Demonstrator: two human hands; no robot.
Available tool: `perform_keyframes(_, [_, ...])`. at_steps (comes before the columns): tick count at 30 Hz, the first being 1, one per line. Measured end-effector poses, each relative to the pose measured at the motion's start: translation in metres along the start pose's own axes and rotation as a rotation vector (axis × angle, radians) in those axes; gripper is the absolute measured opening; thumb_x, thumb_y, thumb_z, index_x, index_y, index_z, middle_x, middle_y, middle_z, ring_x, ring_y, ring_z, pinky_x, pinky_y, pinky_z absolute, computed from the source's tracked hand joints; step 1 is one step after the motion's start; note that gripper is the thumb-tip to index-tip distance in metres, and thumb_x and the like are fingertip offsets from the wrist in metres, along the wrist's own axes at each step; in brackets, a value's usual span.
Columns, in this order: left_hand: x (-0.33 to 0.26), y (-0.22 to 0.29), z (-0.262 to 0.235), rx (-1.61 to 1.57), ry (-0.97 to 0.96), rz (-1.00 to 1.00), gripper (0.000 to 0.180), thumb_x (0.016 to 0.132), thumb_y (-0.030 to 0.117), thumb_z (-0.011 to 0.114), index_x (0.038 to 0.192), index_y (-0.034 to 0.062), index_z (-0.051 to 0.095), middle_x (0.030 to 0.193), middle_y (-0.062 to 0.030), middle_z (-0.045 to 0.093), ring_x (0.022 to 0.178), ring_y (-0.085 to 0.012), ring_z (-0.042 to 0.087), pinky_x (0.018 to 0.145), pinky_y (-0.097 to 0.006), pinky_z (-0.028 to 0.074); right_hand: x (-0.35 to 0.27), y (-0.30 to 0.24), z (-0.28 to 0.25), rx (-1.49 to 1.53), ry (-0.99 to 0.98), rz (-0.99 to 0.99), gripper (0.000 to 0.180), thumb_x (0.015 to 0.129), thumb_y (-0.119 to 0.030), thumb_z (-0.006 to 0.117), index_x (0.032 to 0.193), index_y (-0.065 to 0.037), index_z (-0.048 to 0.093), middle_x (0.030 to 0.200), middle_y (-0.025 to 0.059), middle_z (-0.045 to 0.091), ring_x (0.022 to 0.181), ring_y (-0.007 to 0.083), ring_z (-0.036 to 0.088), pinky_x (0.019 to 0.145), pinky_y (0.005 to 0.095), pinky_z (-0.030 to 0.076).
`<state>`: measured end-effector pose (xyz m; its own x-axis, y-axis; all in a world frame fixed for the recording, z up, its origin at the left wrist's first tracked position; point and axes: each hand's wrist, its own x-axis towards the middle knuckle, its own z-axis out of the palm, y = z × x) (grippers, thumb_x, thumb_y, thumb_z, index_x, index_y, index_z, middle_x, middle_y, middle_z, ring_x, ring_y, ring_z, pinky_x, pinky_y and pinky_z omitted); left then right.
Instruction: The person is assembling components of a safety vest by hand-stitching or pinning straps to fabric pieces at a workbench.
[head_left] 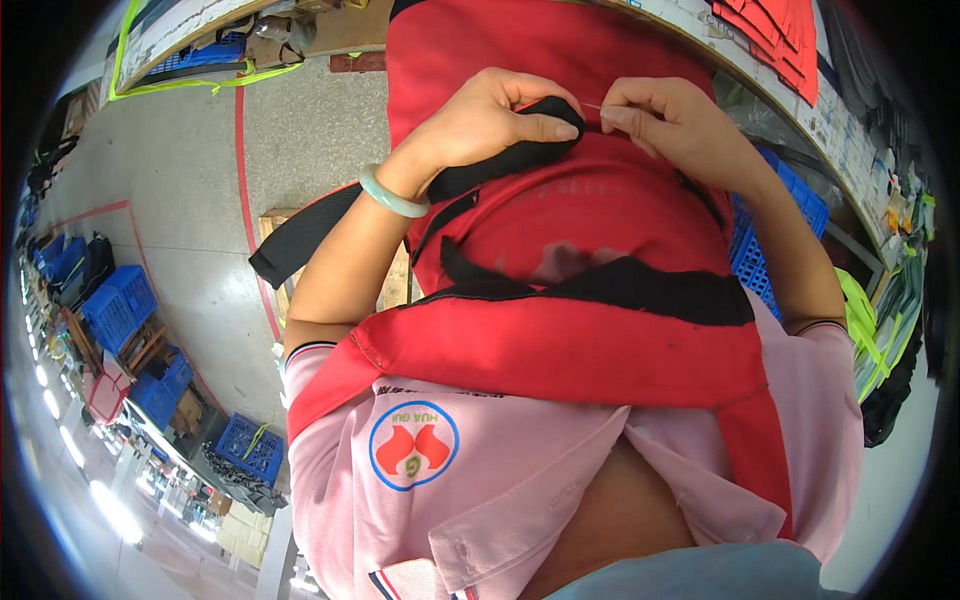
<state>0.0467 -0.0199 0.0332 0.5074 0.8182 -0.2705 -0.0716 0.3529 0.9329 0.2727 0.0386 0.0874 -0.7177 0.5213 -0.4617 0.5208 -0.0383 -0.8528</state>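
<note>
A red fabric piece (560, 210) with black trim lies over my lap and reaches up to a work table. My left hand (480, 120) grips a black strap (500, 160) against the red fabric, thumb pressed on the strap's end. My right hand (670, 115) pinches a thin needle or thread just right of that strap end, fingertips almost touching my left thumb. A pale green bangle (392, 195) sits on my left wrist. The strap trails down left past my forearm.
A blue crate (775, 235) stands to my right under the table. Several blue crates (120, 305) sit on the grey floor at left, near a wooden pallet (275, 225) and red floor lines. Yellow-green straps (862, 325) hang at right.
</note>
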Motion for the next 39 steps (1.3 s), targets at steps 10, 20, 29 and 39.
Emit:
perform_keyframes(10, [0.000,-0.002,0.000,-0.061,0.052,-0.005,0.017,0.084,0.008,0.070,0.099,0.0005,0.068,0.083,0.0003,0.067,0.077,-0.0055,0.059,0.070,-0.020,0.048,0.006,0.004,0.017,0.437,-0.007,0.144,0.021,0.094,-0.019,0.053,0.084,-0.002,0.061,0.060,-0.0027,0.049,0.046,0.0033,0.035,0.042,0.0206,0.027])
perform_keyframes(20, [-0.005,-0.002,-0.008,-0.271,0.077,-0.038,0.019,0.085,0.008,0.068,0.102,-0.0010,0.066,0.086,-0.0028,0.067,0.074,-0.0089,0.063,0.068,-0.021,0.050,0.013,0.011,0.007,0.248,0.025,-0.038,0.022,0.095,-0.021,0.053,0.085,-0.003,0.061,0.057,-0.0041,0.046,0.048,0.0023,0.037,0.045,0.0200,0.028])
perform_keyframes(29, [0.004,-0.004,-0.015,-0.319,0.047,-0.009,0.018,0.085,0.008,0.067,0.100,-0.0022,0.064,0.084,-0.0070,0.068,0.072,-0.0150,0.066,0.067,-0.025,0.053,0.012,0.007,0.012,0.266,0.075,-0.065,0.020,0.094,-0.019,0.054,0.086,-0.002,0.061,0.061,-0.0030,0.048,0.055,0.0037,0.043,0.051,0.0203,0.033])
perform_keyframes(39, [0.000,0.002,-0.017,-0.034,0.066,-0.102,0.025,0.086,0.006,0.064,0.110,-0.0001,0.062,0.094,-0.0001,0.063,0.087,-0.0083,0.058,0.079,-0.024,0.047,-0.019,0.054,-0.069,-0.306,1.006,-0.322,0.015,0.089,-0.014,0.061,0.096,-0.001,0.066,0.089,0.0105,0.065,0.082,0.0230,0.062,0.076,0.0303,0.049])
